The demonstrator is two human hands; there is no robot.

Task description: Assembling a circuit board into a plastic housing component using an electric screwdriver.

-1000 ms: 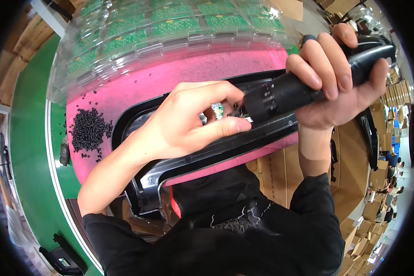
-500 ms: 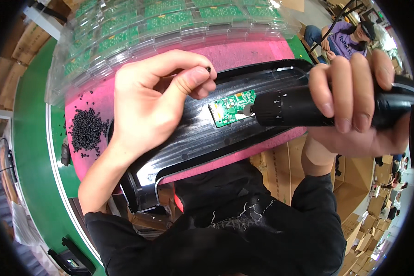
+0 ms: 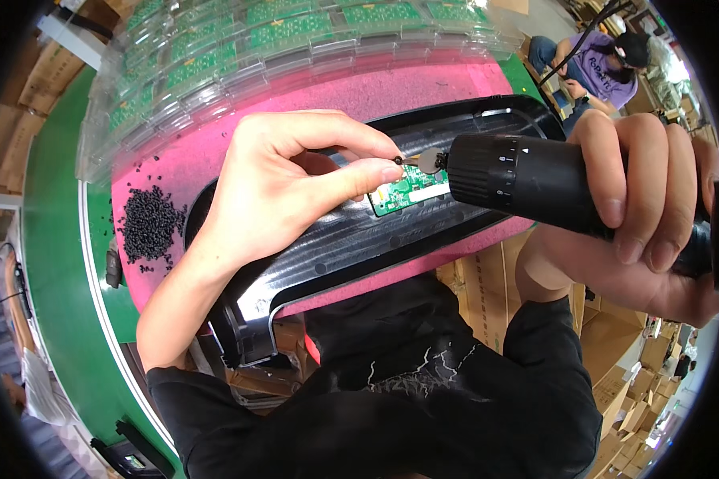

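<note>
Between thumb and forefinger, my left hand (image 3: 287,176) pinches a small black screw (image 3: 398,160). The fingers of my right hand (image 3: 643,188) wrap round a black electric screwdriver (image 3: 527,180) lying nearly level. Its bit, with a round grey piece (image 3: 428,160) on it, points left and meets or nearly meets the screw; I cannot tell which. Below them a green circuit board (image 3: 391,201) sits inside a long black plastic housing (image 3: 343,239), partly hidden by my left fingers and the screwdriver. A heap of black screws (image 3: 148,226) lies left of the housing.
Clear plastic trays of green boards (image 3: 287,36) stand along the back of the pink mat (image 3: 295,100). A small dark block (image 3: 113,269) lies on the green table (image 3: 64,239) at left. Cardboard boxes (image 3: 487,295) are at lower right. A person in purple (image 3: 595,76) sits at far right.
My left hand has moved right with the screw, up to the bit. The screwdriver has lifted off the board area, and its tip has swung upward. The seated person's head has turned down.
</note>
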